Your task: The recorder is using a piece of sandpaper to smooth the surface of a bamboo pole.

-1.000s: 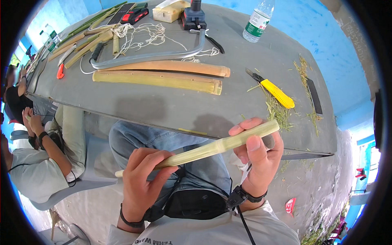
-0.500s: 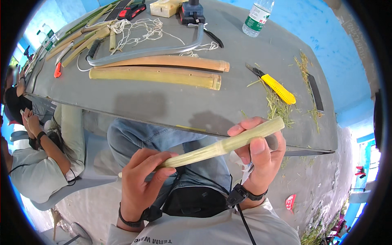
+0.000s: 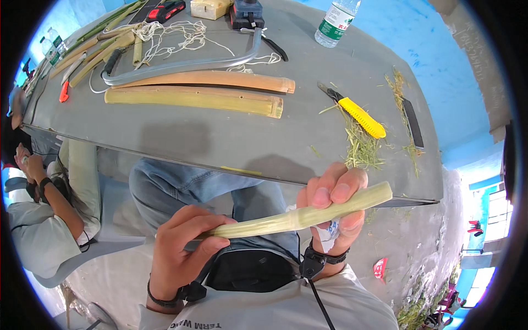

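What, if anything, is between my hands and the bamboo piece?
Nothing visible separates the left hand from the bamboo piece it pinches. At the right hand, a crumpled white scrap shows just below the piece; whether it reaches in between is hidden.

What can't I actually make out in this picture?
All in the head view:
Bamboo stick: the stretch inside the left hand is hidden by that hand.
White scrap: partly covered by the right hand and the stick.
Water bottle: its top is cut off by the upper edge.
Neighbour's hands: too small to show what they hold.
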Tool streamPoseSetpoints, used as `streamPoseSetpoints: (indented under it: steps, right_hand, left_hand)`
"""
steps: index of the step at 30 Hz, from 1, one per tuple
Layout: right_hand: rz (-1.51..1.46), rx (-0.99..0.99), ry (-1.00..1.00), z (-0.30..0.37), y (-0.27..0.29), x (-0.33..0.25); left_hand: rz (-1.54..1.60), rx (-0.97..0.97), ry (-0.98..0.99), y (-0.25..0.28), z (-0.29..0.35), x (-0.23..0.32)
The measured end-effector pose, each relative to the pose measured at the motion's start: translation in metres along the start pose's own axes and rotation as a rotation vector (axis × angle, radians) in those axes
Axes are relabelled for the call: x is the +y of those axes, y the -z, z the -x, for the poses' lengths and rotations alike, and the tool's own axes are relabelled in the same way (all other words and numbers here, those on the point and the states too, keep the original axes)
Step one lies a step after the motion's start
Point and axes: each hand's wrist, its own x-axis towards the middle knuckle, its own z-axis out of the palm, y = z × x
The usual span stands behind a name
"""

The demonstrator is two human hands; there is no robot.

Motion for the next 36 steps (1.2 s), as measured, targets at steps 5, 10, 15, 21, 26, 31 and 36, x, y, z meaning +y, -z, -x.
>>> streamPoseSetpoints:
  steps: [5, 10, 15, 21, 26, 31, 36]
  right_hand:
    - [0.012, 0.013, -0.019, 0.001, 0.000, 0.000]
    - [-0.008, 0.041, -0.098, 0.003, 0.000, 0.000]
    - [-0.019, 0.116, -0.170, -0.001, -0.007, -0.004]
    - [0.133, 0.223, -0.162, 0.000, -0.017, -0.004]
    - [0.264, 0.241, -0.124, 0.000, -0.021, -0.002]
    - [0.285, 0.222, -0.083, 0.001, -0.020, 0.001]
    - [0.258, 0.165, -0.080, 0.001, -0.018, 0.001]
  left_hand:
    - [0.030, 0.012, 0.015, -0.002, 0.000, 0.000]
    - [0.046, -0.004, 0.051, 0.000, -0.001, 0.000]
    - [0.042, -0.112, 0.030, 0.001, 0.003, -0.011]
    - [-0.020, -0.040, -0.008, 0.005, 0.004, -0.009]
    - [-0.048, 0.058, -0.045, 0.002, 0.002, -0.005]
    - [-0.127, 0.127, -0.083, -0.001, 0.002, -0.007]
    - [-0.159, 0.185, -0.101, -0.003, 0.002, -0.009]
